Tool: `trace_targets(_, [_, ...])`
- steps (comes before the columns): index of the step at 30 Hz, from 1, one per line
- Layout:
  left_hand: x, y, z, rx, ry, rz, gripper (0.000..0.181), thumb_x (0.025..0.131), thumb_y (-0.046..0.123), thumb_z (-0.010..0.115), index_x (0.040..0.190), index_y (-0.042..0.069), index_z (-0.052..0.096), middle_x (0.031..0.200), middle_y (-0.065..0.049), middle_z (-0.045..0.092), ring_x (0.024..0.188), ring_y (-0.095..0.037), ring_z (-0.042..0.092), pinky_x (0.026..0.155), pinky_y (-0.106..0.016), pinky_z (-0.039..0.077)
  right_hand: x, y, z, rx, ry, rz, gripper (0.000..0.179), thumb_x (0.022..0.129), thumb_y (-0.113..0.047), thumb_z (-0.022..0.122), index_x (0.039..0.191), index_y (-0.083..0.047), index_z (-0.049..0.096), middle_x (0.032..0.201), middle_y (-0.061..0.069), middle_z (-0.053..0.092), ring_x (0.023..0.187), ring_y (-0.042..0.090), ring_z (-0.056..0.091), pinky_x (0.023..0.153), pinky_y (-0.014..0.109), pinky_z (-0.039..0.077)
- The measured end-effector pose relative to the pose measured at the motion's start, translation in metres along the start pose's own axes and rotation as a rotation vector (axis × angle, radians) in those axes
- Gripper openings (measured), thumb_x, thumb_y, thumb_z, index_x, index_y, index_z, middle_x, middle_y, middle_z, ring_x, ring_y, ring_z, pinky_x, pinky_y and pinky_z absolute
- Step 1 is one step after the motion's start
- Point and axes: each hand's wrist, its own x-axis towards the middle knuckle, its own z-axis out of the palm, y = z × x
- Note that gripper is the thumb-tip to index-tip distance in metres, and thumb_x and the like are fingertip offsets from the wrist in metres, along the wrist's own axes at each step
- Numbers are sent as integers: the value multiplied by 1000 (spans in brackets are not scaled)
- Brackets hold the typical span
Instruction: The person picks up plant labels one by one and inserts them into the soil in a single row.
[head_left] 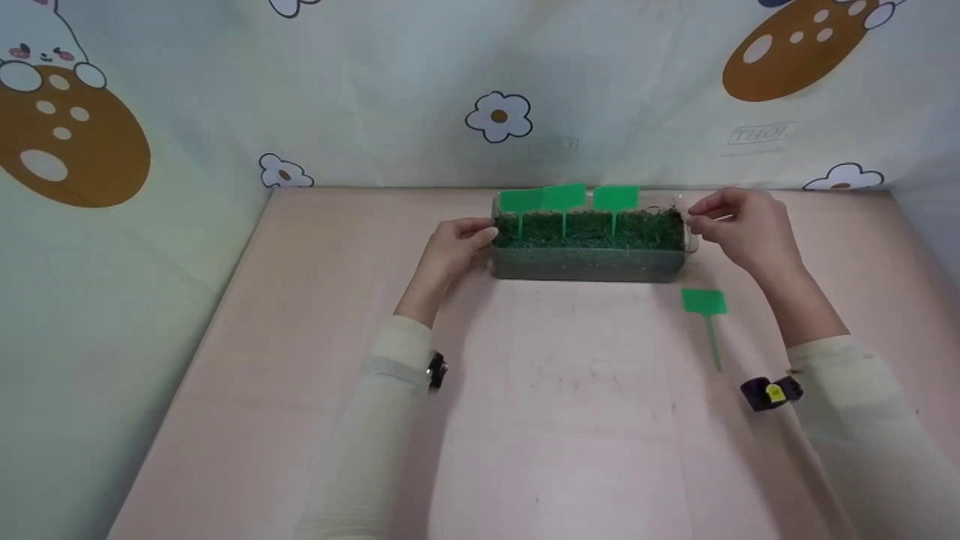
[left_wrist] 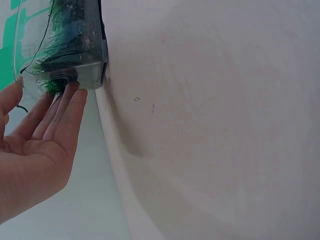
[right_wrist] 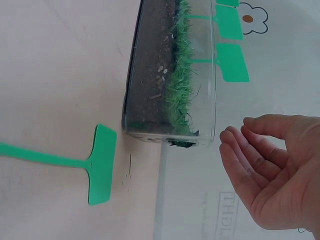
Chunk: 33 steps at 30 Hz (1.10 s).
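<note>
A clear plastic box (head_left: 589,266) with dark soil and green grass (head_left: 651,231) stands at the back of the table. Three green T-shaped plant labels (head_left: 615,198) are stuck upright in the grass. At the box's left end, my left hand (head_left: 454,244) touches the end wall with extended fingers, thumb at the rim. My right hand (head_left: 754,229) is beside the right end, fingers loosely bent with nothing between them; a small gap to the box shows in the right wrist view. Another green plant label (head_left: 703,301) lies flat in front of the box's right end.
A pale pink table surface (head_left: 570,420) spreads out in front of the box. Right behind it rises a pale cloth backdrop (head_left: 390,112) printed with flowers and brown spotted shapes. Small dark cameras (head_left: 771,393) are strapped at both sleeves.
</note>
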Motion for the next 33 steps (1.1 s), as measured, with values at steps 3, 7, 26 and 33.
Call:
trace_targets(3, [0, 1, 0, 14, 6, -7, 41, 101, 25, 60, 138, 8, 59, 138, -9, 62, 127, -19, 60, 110, -34, 48, -4, 4, -3, -14, 8, -5, 22, 95, -24, 66, 107, -6, 71, 93, 6, 75, 69, -7, 55, 62, 20, 46])
trace_targets(7, [-1, 3, 0, 17, 6, -11, 41, 101, 26, 61, 138, 8, 59, 139, -9, 62, 127, -19, 60, 110, -35, 48, -10, 10, -7, -13, 8, -4, 23, 96, -24, 65, 110, -6, 70, 98, 10, 75, 68, -10, 56, 62, 19, 46])
trace_targets(26, [0, 1, -1, 15, -19, -3, 41, 102, 24, 59, 139, 7, 58, 141, -10, 60, 129, -22, 60, 110, -36, 48, -24, 38, -6, -216, -503, 107, 27, 92, -25, 69, 93, 2, 70, 71, -2, 66, 67, 12, 57, 62, 26, 45])
trace_targets(33, [0, 0, 0, 16, -10, -2, 41, 102, 24, 59, 139, 7, 58, 141, -11, 60, 128, -21, 60, 109, -36, 49, -29, 41, 3, -347, -605, 156, 30, 87, -30, 74, 67, -10, 65, 56, -4, 54, 58, 12, 49, 55, 26, 37])
